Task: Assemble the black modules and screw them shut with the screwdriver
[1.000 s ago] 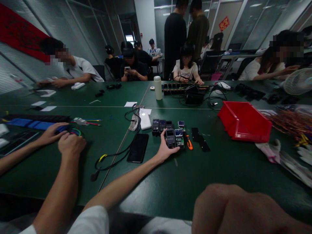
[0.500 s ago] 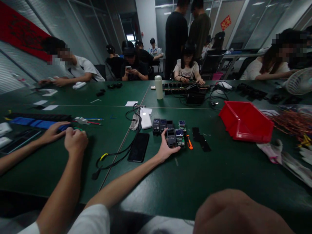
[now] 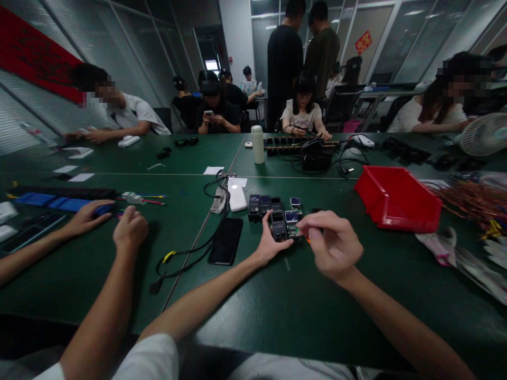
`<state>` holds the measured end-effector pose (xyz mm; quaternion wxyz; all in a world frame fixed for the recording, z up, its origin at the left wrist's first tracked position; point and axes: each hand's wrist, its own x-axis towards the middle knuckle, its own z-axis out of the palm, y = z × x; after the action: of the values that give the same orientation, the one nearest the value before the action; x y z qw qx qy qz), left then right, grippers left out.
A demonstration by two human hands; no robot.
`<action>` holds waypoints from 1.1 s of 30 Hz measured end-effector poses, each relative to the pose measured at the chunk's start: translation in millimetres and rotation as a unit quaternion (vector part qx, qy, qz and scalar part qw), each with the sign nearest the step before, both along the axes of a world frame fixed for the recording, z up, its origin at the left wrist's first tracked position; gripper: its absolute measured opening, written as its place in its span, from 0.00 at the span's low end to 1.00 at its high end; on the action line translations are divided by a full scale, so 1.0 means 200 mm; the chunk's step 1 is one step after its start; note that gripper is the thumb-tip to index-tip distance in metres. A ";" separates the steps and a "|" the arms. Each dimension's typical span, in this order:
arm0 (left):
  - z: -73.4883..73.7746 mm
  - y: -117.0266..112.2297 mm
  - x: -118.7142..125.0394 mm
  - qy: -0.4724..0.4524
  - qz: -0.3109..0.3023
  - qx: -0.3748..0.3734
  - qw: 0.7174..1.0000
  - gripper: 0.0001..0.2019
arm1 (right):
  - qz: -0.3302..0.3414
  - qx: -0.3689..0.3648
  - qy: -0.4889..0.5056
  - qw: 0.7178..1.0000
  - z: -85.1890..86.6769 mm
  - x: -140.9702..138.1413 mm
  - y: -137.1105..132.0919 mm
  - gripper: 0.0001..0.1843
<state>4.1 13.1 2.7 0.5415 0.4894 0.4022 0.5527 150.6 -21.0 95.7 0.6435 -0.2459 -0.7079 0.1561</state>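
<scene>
My left hand [image 3: 273, 238] curves around a small black device [image 3: 278, 226] with a little window, index finger at its far left side and thumb at its near end. Just right of this device lie green circuit boards with small screens [image 3: 292, 216]. Several similar black modules [image 3: 254, 206] stand in a row behind it. Over the right side of the boards hovers my right hand [image 3: 335, 245], thumb and fingers pinched together; whatever is between the fingertips is too small to make out. It covers most of an orange-handled tool [image 3: 308, 239] and the black plates.
A black phone [image 3: 225, 241], a looped black cable [image 3: 186, 252] and a white device [image 3: 236, 196] lie left of the modules. To the right are a red bin [image 3: 398, 200] and gloves [image 3: 447, 248]. At left, a co-worker's hands [image 3: 130, 227] work on a blue strip [image 3: 59, 201].
My right hand has come from the near right edge up to the boards, now pinched and covering the orange tool and black plates. My left hand stays in place.
</scene>
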 end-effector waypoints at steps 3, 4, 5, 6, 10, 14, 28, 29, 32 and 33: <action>-0.01 0.01 0.01 -0.013 -0.039 0.014 0.999 0.54 | -0.035 -0.024 -0.106 0.993 -0.15 0.06 0.19 0.25; -0.01 0.01 0.02 -0.020 -0.040 0.019 0.999 0.54 | -0.027 -0.033 -0.161 0.986 -0.21 0.10 0.22 0.32; -0.01 0.01 0.02 -0.026 -0.042 0.022 0.999 0.54 | -0.020 -0.047 -0.206 0.977 -0.27 0.13 0.25 0.40; -0.02 0.01 0.02 -0.030 -0.044 0.024 0.998 0.54 | -0.014 -0.064 -0.241 0.968 -0.33 0.16 0.26 0.47; -0.03 0.02 0.02 -0.027 -0.043 0.026 0.998 0.54 | -0.015 -0.140 -0.251 0.958 -0.48 0.18 0.26 0.56; -0.03 0.03 0.01 -0.030 -0.045 0.029 0.998 0.52 | 0.027 -0.201 -0.169 0.965 -0.53 0.10 0.22 0.53; -0.05 0.04 0.00 -0.020 -0.055 0.044 0.997 0.50 | 0.023 -0.218 -0.158 0.963 -0.53 0.08 0.19 0.45; -0.05 0.04 0.00 -0.017 -0.055 0.043 0.997 0.51 | 0.025 -0.219 -0.148 0.964 -0.52 0.06 0.17 0.44; -0.04 0.04 0.01 -0.010 -0.049 0.041 0.998 0.51 | 0.046 -0.263 -0.070 0.961 -0.51 0.01 0.12 0.42; -0.03 0.04 0.01 -0.008 -0.045 0.041 0.998 0.51 | 0.064 -0.279 -0.037 0.957 -0.52 -0.01 0.11 0.41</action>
<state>6.0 20.7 -4.1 0.5486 0.5245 0.3524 0.5476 148.9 1.7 -7.9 0.5110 -0.3758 -0.6737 0.3792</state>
